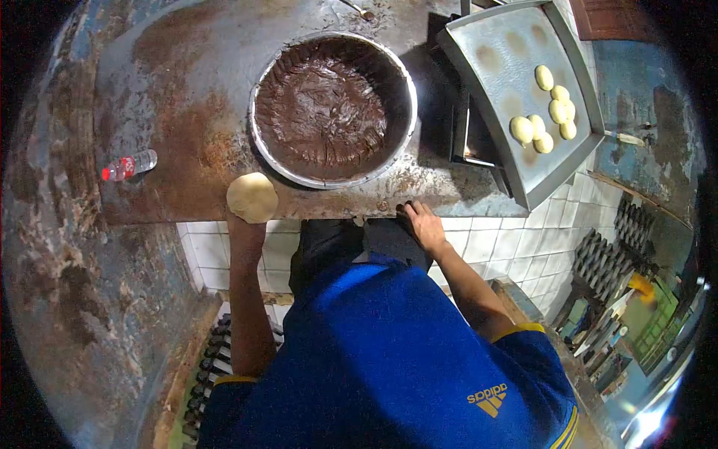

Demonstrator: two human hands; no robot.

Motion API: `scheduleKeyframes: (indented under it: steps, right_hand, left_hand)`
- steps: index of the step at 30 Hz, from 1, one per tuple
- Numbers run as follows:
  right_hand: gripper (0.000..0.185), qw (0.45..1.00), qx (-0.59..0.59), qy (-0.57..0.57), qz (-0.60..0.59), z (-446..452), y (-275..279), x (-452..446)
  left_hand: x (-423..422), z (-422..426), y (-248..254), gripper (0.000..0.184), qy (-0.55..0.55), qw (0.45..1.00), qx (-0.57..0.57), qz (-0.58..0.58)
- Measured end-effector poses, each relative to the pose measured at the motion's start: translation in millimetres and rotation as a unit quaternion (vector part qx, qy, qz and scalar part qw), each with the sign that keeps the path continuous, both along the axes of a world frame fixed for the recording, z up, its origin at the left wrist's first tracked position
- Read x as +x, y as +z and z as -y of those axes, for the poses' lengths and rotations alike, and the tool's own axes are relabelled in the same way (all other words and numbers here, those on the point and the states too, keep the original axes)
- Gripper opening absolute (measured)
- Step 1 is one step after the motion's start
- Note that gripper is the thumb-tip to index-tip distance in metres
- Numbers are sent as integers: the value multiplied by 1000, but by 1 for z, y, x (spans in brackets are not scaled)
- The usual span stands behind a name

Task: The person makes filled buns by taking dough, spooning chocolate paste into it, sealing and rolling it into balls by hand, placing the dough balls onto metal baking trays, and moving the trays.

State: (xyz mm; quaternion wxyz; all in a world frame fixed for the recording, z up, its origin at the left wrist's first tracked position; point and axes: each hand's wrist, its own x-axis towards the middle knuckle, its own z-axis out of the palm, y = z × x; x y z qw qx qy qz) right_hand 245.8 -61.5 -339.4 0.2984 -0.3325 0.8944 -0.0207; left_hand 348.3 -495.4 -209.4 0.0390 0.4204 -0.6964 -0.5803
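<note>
A flat round of pale dough (252,197) lies over my left hand (245,224) at the table's front edge; the dough hides most of the fingers. My right hand (425,225) rests at the same edge, further right, its fingers bent and close together, with dark stuff at the fingertips. Between and beyond the hands stands a large round metal basin (410,112) holding a thick dark brown paste (325,105). To the right, several pale dough balls (544,77) sit in a tilted metal tray (516,176).
A small clear bottle with a red cap and label (130,165) lies on the worn table (179,97) at left. A spoon-like tool (366,13) is beyond the basin. Dark metal trays (479,135) are under the tilted one. White tiles (516,251) show below the edge.
</note>
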Motion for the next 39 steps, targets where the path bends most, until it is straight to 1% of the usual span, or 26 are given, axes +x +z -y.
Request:
scheduleKeyframes:
  steps: [3,7,9,10,12,13,15,16,17,18,19,20,21,22,24,25,27,28,29,31,33,35,36,37,38,39]
  right_hand:
    - [35,999,-20,-15,23,3,-4,-3]
    - [31,995,-2,-44,85,8,9,-7]
    - [31,978,-85,-109,155,13,23,-9]
    - [31,978,-84,-109,156,16,28,-10]
    - [33,927,-191,-165,276,23,39,-12]
    - [33,927,-190,-166,277,32,54,-16]
    - [32,897,-261,-154,323,58,87,-32]
    - [32,898,-259,-154,322,77,109,-44]
    - [30,894,-273,-191,298,99,133,-59]
    - [29,889,-287,-227,275,118,148,-73]
    - [29,890,-285,-225,275,133,154,-86]
    - [29,932,-253,-178,191,147,156,-100]
    - [28,962,-218,-129,106,158,153,-111]
    - [28,962,-217,-128,107,161,133,-116]
    - [32,967,-250,7,-54,165,84,-120]
    - [32,967,-250,10,-54,175,81,-126]
    - [41,978,-180,71,-78,193,73,-131]
    - [43,983,-156,70,-64,197,67,-134]
    - [43,983,-155,72,-62,201,60,-136]
    - [45,982,-143,74,-94,205,42,-137]
    - [43,984,-132,94,-72,204,32,-136]
    - [34,989,-115,86,-37,204,28,-133]
    - [34,989,-113,86,-36,202,19,-132]
    - [33,994,-69,87,2,202,8,-133]
    - [32,995,-24,88,40,200,-3,-135]
    - [32,995,-23,88,41,202,4,-141]
  left_hand:
    - [-20,-9,27,48,-37,998,-40,41]
    - [-12,-2,11,48,-37,998,-31,52]
    - [-11,3,3,48,-49,996,-70,35]
    - [-10,4,5,48,-48,996,-70,35]
    - [-9,5,6,47,-42,999,15,22]
    - [-9,6,5,46,-40,998,44,18]
    - [-9,8,-11,44,-62,997,18,-52]
    - [-9,9,-18,44,-62,996,20,-53]
    - [-8,10,-26,44,-5,990,111,-83]
    - [-12,9,-22,43,24,982,158,-98]
    - [-15,8,-19,43,55,971,203,-112]
    - [-28,1,4,42,6,990,122,-67]
    - [-33,-2,16,42,-44,998,40,-20]
    - [-30,-1,11,42,-42,998,40,-20]
    - [-22,2,0,46,-1,990,101,-98]
    - [-23,3,3,46,2,990,101,-99]
    - [-24,5,9,45,26,997,64,-38]
    - [-22,9,3,45,29,997,65,-37]
    - [-18,13,-7,44,57,992,99,-55]
    - [-19,11,-4,44,89,984,135,-71]
    - [-18,6,3,42,11,998,-33,-51]
    - [-15,6,-2,42,33,999,-12,-24]
    - [-15,6,-4,41,52,999,8,2]
    - [-16,7,-4,41,52,999,10,3]
    - [-18,7,-4,42,28,999,-11,-26]
    - [-19,8,-5,42,4,998,-32,-54]
